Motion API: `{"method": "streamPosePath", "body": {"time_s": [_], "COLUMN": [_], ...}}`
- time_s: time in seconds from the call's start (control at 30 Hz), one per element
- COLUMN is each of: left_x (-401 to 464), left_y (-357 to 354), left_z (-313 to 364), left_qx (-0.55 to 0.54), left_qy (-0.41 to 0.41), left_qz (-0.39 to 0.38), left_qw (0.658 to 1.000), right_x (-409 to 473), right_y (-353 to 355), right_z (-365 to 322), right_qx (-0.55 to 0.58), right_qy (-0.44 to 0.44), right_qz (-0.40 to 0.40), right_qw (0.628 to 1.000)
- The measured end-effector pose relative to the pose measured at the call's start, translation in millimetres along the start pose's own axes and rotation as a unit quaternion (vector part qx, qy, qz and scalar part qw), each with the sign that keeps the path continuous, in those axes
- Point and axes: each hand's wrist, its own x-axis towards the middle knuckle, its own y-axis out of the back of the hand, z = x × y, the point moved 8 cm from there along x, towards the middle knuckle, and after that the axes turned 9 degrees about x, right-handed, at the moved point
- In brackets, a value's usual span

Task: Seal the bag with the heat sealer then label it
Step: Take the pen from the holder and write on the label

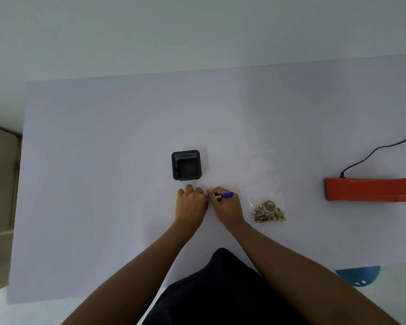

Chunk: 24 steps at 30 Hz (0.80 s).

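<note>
The right hand (227, 204) grips a blue marker pen (226, 195); the left hand (190, 200) presses flat on the surface. Labelling seems underway. The clear plastic bag (266, 195) lies just right, needing the label next.

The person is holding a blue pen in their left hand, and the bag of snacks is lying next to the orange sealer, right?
Not quite. The head view shows the blue pen in the right hand, not the left hand. The bag does lie on the table, between that hand and the orange sealer.
</note>
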Motion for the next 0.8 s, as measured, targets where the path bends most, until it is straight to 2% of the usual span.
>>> {"method": "streamPosePath", "body": {"time_s": [0.33,0.8], "left_x": [-1.1,-0.3], "left_y": [2.8,0.6], "left_z": [-1.1,0.5], "left_qx": [-0.005,-0.004], "left_qy": [0.001,0.003], "left_qz": [0.019,0.002], "left_qw": [1.0,1.0], "right_x": [-2.0,-2.0], "right_y": [3.7,1.3], "right_z": [-4.2,-4.6], "right_qx": [0.004,0.028], "right_qy": [0.006,-0.002], "right_qz": [0.005,0.003], "right_qw": [1.0,1.0]}}
